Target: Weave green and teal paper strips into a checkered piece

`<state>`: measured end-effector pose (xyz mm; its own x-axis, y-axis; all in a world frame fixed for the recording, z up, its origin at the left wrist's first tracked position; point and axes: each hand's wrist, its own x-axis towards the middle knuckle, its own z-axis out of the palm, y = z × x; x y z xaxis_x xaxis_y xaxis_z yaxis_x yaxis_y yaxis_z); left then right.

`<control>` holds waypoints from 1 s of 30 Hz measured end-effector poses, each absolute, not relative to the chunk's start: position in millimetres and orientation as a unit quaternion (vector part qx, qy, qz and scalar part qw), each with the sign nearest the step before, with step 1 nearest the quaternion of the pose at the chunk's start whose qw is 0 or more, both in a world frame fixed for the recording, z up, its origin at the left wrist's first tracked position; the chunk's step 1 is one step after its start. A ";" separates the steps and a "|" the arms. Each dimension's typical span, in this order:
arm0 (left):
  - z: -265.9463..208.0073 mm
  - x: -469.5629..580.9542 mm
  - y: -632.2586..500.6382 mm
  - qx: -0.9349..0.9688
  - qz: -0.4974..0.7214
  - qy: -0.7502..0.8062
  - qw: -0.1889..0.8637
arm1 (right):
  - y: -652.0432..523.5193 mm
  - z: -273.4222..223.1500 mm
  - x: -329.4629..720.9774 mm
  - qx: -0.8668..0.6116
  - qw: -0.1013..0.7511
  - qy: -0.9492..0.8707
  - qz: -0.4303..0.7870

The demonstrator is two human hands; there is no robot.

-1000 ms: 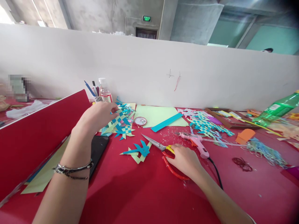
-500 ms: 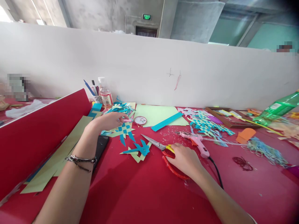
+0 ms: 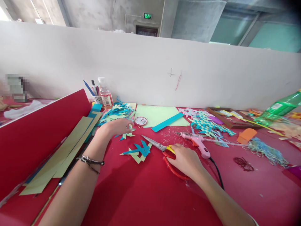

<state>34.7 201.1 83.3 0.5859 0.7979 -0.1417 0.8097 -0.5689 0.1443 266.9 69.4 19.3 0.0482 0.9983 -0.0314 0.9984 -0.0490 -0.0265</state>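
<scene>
My left hand (image 3: 118, 126) is over a small woven piece of blue and pale green paper strips (image 3: 127, 135), its fingers curled and closed on it; the hand hides most of the piece. Resting on the table, my right hand (image 3: 185, 158) has its fingers through the red and yellow handles of a pair of scissors (image 3: 156, 143). The blades point up and left and look nearly closed. Just below them lies another folded blue and green paper piece (image 3: 142, 150). A round dish with a red rim (image 3: 141, 121) is close to my left fingertips.
A pink glue gun (image 3: 198, 144) lies right of the scissors, its black cord trailing. Behind are pale green paper (image 3: 157, 113), a blue strip (image 3: 168, 122) and woven pieces (image 3: 207, 124). A clear bottle (image 3: 106, 95) and a green bottle (image 3: 279, 108) flank them. Long paper strips (image 3: 63, 153) lie left.
My left hand has come down and slightly right over the woven piece, which is now mostly covered and shifted. A small pink item at its fingers is now away from them. The right hand stays put.
</scene>
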 end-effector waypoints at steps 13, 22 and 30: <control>122.8 23.3 168.5 0.877 -0.010 0.480 0.015 | 69.5 18.0 265.4 0.726 0.012 0.687 -0.014; 86.8 65.0 117.0 0.946 -0.065 0.316 0.025 | 70.0 14.3 267.0 0.723 -0.003 0.690 -0.005; 16.9 52.4 104.3 0.937 -0.098 0.304 -0.145 | 70.6 14.2 269.2 0.716 -0.024 0.698 0.002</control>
